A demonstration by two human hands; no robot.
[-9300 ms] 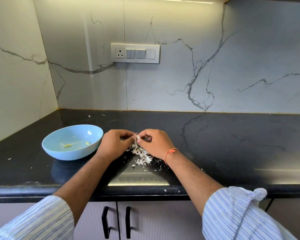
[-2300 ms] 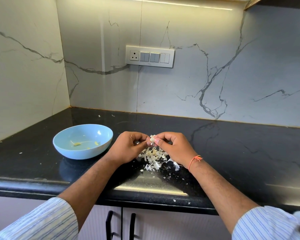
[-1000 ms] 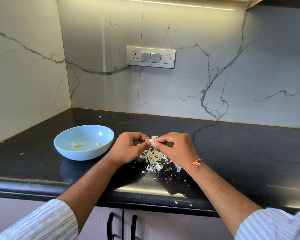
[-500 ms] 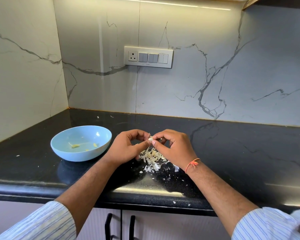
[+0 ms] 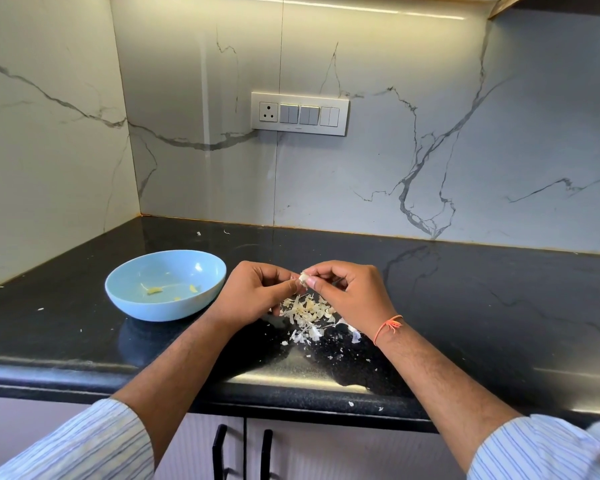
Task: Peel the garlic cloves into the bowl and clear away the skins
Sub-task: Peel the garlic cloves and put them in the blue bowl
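Pinching a single garlic clove (image 5: 303, 278) between them, the left hand (image 5: 253, 296) and the right hand (image 5: 347, 294) meet fingertip to fingertip above the black countertop (image 5: 482, 306). Both hands have the fingers curled in a narrow grip on the clove. The clove is held above the pile of skins (image 5: 309, 315), which lies on the countertop directly beneath the hands. The clove is mostly covered by the fingers; its long axis and pointing direction cannot be determined.

The light blue bowl (image 5: 165, 284) stands upright on the countertop to the left of the left hand, close to it. A few small yellowish pieces lie on its floor. Loose skin flakes are scattered toward the front edge of the countertop.

An orange thread (image 5: 388, 325) circles the right wrist. White marble-patterned wall panels back the countertop and carry a switch plate (image 5: 300, 113). Cabinet doors with black handles (image 5: 243, 452) sit below.
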